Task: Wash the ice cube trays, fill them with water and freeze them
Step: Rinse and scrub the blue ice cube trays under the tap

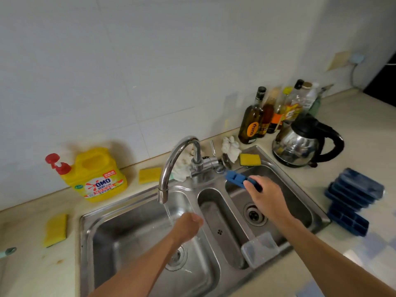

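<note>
The right hand (265, 196) grips one blue ice cube tray (234, 179) by its near end, fingers curled over it, holding it above the back of the right basin, just beside the faucet (177, 159) base. The left hand (188, 224) sits under the running water stream (169, 211) over the left basin. Its fingers fold away from the camera, so I cannot tell whether it is closed or holds anything. By my reading the task is in its washing stage: water runs, one tray is in hand, and nothing shows a tray filled or a freezer. The other trays wait in a stack of blue trays (353, 189) on the counter (364, 125) to the right of the sink (82, 243), well apart from the hand. Whether they are already washed cannot be told. The stack blurs, so I count at least four trays there, five with the held one. The sink has three basins, and one clear plastic box (259, 249) sits at the near edge of the right one. Around it I count three yellow sponges (55, 230), one yellow detergent bottle (96, 176), two white cloths (230, 146), one kettle (300, 144) and about six bottles (250, 123) clustered against the wall.
</note>
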